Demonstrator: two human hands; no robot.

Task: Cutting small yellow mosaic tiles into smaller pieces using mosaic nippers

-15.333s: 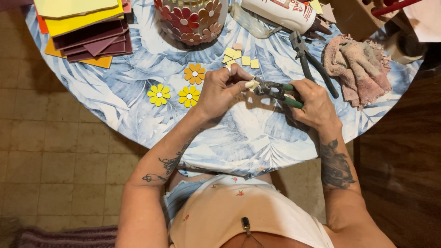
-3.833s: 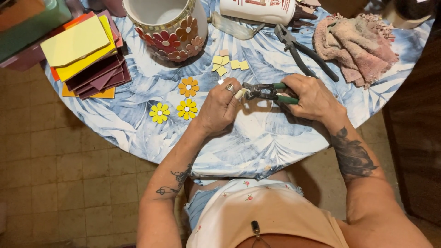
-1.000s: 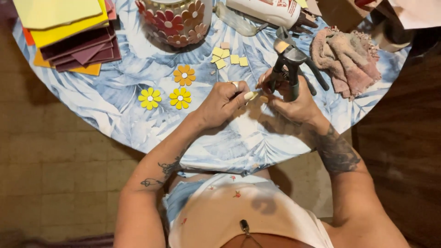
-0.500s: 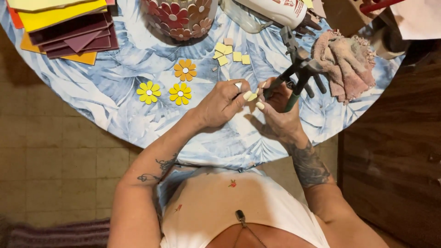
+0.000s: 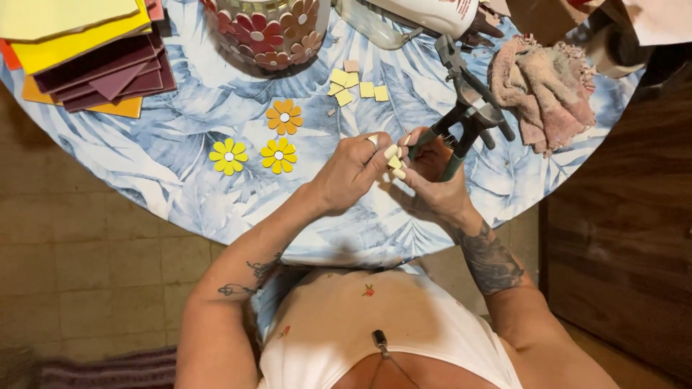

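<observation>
Left hand: I read it pinched shut on a pale tile piece, held over the table.
Right hand: closed around tile nippers, fingertips touching the piece.
Beyond: yellow flowers, cut squares, mosaic pot.

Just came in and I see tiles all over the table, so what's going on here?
A person at a round table with a leaf-print cloth holds a small pale tile piece between the fingertips of both hands. The left hand pinches it, while the right hand also holds green-handled nippers. Three finished tile flowers lie to the left, with loose yellow tile squares, a flower-covered pot, stacked tile sheets and a pink rag beyond.
</observation>
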